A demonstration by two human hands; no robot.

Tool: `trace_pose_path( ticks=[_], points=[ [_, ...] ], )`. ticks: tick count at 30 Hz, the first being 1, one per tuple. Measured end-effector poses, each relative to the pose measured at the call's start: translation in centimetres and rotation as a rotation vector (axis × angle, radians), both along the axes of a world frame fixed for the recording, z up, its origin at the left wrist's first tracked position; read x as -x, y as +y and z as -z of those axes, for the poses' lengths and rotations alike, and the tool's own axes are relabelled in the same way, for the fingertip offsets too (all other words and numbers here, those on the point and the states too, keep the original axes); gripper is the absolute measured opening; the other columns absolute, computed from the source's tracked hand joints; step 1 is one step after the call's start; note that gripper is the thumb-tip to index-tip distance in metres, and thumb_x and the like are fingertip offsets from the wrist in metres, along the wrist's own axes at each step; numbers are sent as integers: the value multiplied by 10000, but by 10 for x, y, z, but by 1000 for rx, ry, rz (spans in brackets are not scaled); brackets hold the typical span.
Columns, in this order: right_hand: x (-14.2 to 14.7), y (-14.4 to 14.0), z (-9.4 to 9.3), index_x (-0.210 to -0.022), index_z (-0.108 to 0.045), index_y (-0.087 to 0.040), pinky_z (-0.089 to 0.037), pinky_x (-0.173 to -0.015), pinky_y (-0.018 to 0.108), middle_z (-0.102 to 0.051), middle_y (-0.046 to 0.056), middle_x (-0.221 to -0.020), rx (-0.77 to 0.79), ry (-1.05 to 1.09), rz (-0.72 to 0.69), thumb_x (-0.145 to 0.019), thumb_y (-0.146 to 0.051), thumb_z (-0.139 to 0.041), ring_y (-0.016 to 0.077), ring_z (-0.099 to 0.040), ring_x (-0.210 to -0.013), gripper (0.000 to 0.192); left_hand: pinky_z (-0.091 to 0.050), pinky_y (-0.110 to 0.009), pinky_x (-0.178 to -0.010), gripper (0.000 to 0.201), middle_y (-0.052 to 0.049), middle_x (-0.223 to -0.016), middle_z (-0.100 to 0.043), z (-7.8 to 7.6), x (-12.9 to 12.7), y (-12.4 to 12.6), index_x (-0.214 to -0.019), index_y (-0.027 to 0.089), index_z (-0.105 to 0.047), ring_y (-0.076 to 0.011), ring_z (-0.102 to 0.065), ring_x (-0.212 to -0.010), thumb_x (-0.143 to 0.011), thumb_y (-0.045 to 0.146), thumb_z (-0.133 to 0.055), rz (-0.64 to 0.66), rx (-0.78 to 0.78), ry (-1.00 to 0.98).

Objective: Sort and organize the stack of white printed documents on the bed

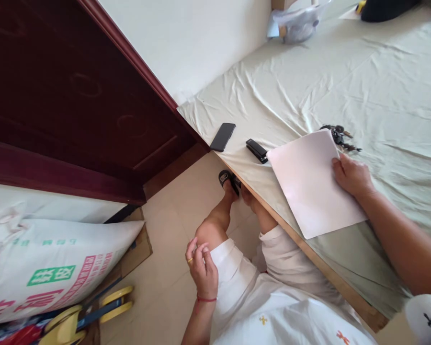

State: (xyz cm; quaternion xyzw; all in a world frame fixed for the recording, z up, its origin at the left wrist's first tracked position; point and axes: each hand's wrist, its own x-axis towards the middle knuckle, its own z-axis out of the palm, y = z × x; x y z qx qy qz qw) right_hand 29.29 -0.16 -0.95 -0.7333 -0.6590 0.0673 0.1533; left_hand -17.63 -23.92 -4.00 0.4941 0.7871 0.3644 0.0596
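White paper (311, 184) lies under right hand (350, 175).

Right hand (351, 176) on paper sheet (311, 184)

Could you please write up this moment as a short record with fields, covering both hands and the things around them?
Right hand: right hand rests on the sheet of paper, pressing its upper right edge
Left hand: left hand rests on the knee, holding nothing
Surface: bed sheet, pale green, wrinkled
Near the paper: black stapler to its left, keys above it
Further left: phone, face down near the corner
Floor: printed sack
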Motion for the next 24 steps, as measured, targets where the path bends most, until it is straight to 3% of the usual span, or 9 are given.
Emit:
trace_pose_path(
  ticks=[2, 5, 8, 10, 14, 18, 21, 24],
  points=[
    [-3, 1, -1, -853, -496, -212, -296, -676, 350, -621, 123, -748, -17, 64, 6, -1000, -437, -364, 222, -485, -688, 299, -518, -461, -1083, 422, -177, -1357, -620, -13, -15, 21, -1015, 183, -678, -278, -610, -1302, -1068, 450, -355, 93, -19, -128],
    [-6, 0, -5, -795, -432, -233, -314, -661, 342, -584, 95, -728, -53, 177, 25, -1003, -523, -343, 214, -466, -695, 368, -510, -458, -1106, 483, -148, -1229, -701, -33, -41, 60, -993, 186, -675, -257, -623, -1293, -1088, 479, -303, 373, -81, -350],
    [-7, -5, -11, -779, -429, -234, -340, -638, 326, -555, 56, -716, -69, 301, 23, -1007, -574, -352, 196, -467, -683, 417, -574, -419, -1014, 516, -154, -1249, -691, -50, -74, 100, -1038, 181, -673, -258, -633, -1275, -1075, 550, -315, 563, -90, -594],
    [-4, -9, -16, -837, -497, -228, -382, -628, 312, -589, 41, -753, -63, 386, -14, -1022, -592, -351, 184, -495, -679, 434, -578, -418, -1022, 506, -157, -1336, -646, -57, -98, 124, -1170, 181, -653, -256, -611, -1301, -1049, 594, -389, 634, -73, -749],
    [12, -10, -24, -1042, -627, -242, -460, -605, 307, -678, 34, -875, -14, 837, -99, -1007, -636, -458, 188, -574, -692, 430, -529, -425, -1106, 633, -140, -1458, -598, -61, -142, 164, -1343, 213, -576, -265, -594, -1363, -911, 672, -629, 581, 35, -1169],
    [28, 0, -21, -1108, -679, -260, -515, -613, 333, -695, 34, -892, 16, 1121, -138, -963, -626, -577, 209, -624, -716, 407, -506, -469, -1127, 673, -144, -1323, -719, -57, -171, 193, -1245, 166, -666, -312, -644, -1311, -812, 679, -715, 569, 142, -1449],
    [32, 9, -14, -1112, -677, -266, -530, -601, 334, -687, 26, -884, 87, 1161, -188, -946, -631, -611, 202, -627, -708, 407, -500, -476, -1127, 541, -124, -1141, -792, -45, -179, 209, -1073, 133, -729, -322, -691, -1231, -713, 517, -848, 497, 155, -1423],
    [29, 14, -5, -1064, -655, -261, -510, -575, 306, -660, 17, -879, 102, 1161, -224, -886, -622, -706, 183, -602, -707, 405, -469, -458, -1153, 479, -110, -1089, -804, -28, -181, 216, -1025, 122, -745, -298, -705, -1194, -731, 484, -852, 458, 103, -1258]
  ],
)
